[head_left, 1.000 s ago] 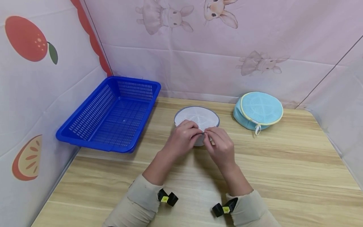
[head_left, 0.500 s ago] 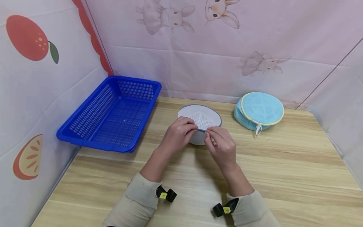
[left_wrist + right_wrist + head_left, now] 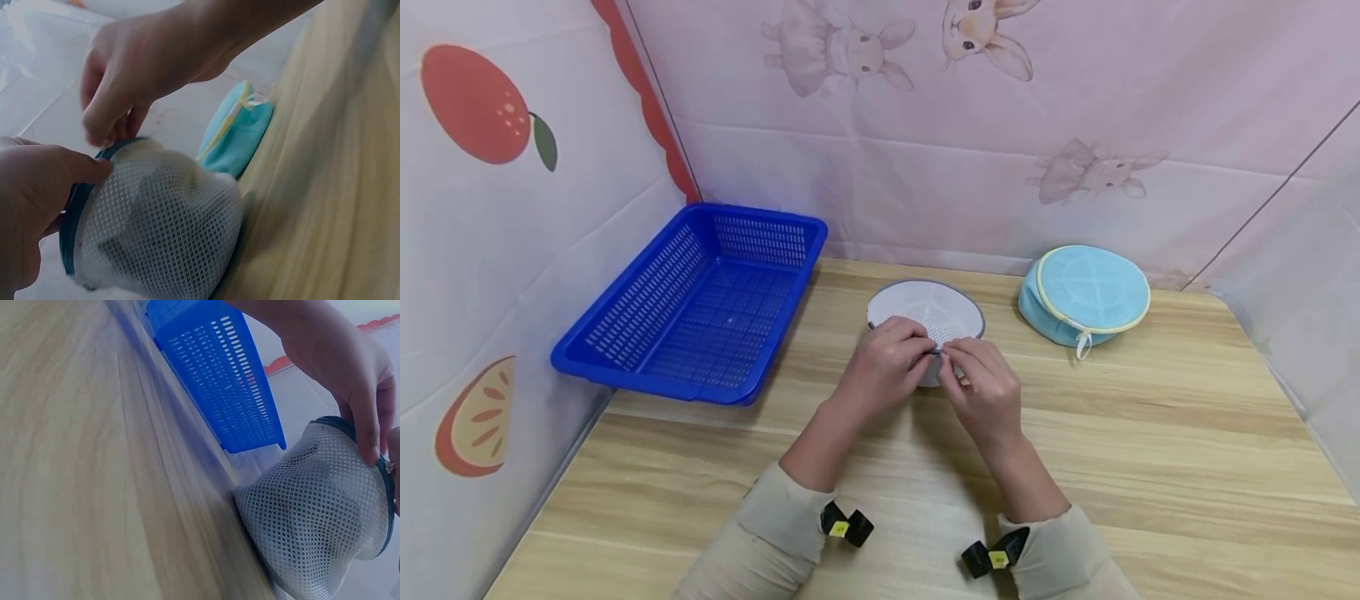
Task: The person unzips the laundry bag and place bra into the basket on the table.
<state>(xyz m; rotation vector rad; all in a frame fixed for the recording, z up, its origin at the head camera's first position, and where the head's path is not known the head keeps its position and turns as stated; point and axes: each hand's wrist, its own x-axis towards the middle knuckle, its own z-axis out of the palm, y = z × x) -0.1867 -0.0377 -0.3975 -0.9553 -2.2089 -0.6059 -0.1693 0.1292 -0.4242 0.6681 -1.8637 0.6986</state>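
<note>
A round white mesh laundry bag with a dark blue zipped rim stands upright on the table in front of me. My left hand pinches that rim at the near side. Close beside it, my right hand pinches the same rim with thumb and fingertips; what lies between those fingertips is hidden. Through the mesh side of the bag in the left wrist view, a dark shape shows, its kind unclear. The right wrist view has the bag bulging unevenly below the rim.
A blue plastic basket stands at the left near the wall. At the back right, a light blue mesh bag with yellow trim and a white loop sits on the wooden table. Printed cloth hangs behind and on both sides.
My left hand first slid left along the rim, away from the right hand, then came back close to it. The right hand stayed nearly in place, and the bag shifted slightly.
</note>
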